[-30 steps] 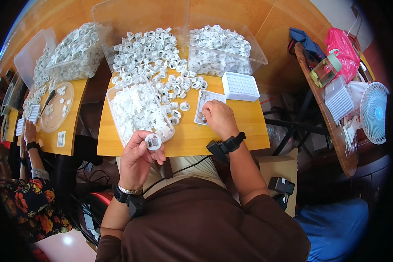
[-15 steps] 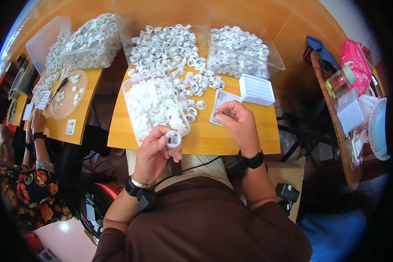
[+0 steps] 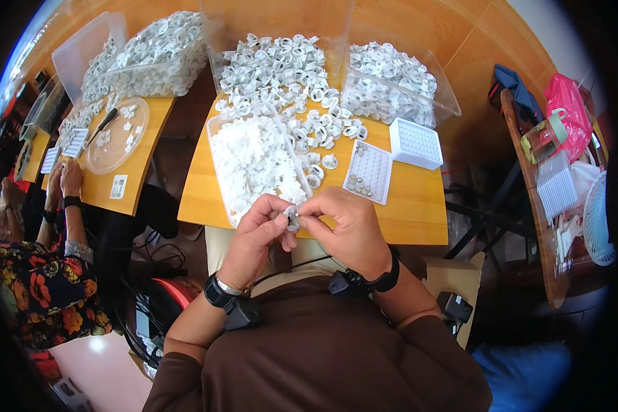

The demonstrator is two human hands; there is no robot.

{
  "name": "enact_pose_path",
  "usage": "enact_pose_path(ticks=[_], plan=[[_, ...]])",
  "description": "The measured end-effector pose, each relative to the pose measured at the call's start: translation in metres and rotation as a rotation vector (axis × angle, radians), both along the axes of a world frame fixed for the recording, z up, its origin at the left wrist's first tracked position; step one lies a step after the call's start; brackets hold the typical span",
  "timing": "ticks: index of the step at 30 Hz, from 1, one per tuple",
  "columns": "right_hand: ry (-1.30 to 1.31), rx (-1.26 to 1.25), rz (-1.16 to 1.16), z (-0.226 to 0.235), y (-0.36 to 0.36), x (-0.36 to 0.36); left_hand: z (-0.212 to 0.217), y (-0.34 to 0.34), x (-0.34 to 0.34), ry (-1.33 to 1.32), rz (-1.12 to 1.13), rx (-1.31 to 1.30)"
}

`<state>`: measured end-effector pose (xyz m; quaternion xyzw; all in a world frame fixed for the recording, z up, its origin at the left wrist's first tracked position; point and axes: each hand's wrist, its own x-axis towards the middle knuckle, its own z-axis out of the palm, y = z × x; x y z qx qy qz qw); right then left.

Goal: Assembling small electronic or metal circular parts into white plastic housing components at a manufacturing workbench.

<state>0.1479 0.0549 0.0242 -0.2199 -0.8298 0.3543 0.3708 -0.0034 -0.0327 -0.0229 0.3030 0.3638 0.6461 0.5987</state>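
Note:
A small round white plastic housing (image 3: 292, 218) is held in the fingertips of my left hand (image 3: 249, 237), just in front of the table's near edge. My right hand (image 3: 347, 223) meets it from the right, thumb and finger pinched against the housing. Whatever lies in that pinch is too small and hidden to make out. Beyond my right hand lies a shallow white tray (image 3: 384, 180) with rows of pockets; small silver discs (image 3: 358, 185) gather at its near left. Past my left hand stands a clear tub (image 3: 220, 175) full of small white plastic pieces (image 3: 257, 158).
Many white ring-shaped housings (image 3: 275, 65) are heaped at the back, some spilling forward. A clear bin (image 3: 448, 103) of them and a stack of white trays (image 3: 417, 145) stand right. At the left table, another person's hands (image 3: 70, 180) are near a white tray. A side table (image 3: 529, 226) stands far right.
My right hand has left the shallow tray and come left to the housing in my left hand. The housing has turned from face-up to edge-on. The view has shifted slightly.

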Motion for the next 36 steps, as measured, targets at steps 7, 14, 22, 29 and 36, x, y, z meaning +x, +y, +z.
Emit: enact_pose_path(ticks=[7,14,22,29,36], plan=[[-0.106,0.117,0.024,0.001,0.003,0.001,0.000,0.000,0.002,0.179,-0.014,-0.032],[-0.131,-0.578,0.127,-0.017,0.014,0.007,-0.002,0.000,-0.002,-0.014,-0.082,-0.086],[0.071,-0.781,0.150,-0.034,0.011,0.001,0.006,0.001,-0.003,0.038,-0.062,-0.035],[0.245,-0.929,0.195,-0.040,0.001,-0.008,0.004,0.000,-0.001,0.046,0.022,-0.029],[0.251,-1.016,0.189,-0.041,0.003,0.001,0.001,0.004,0.000,-0.049,-0.045,-0.055]])
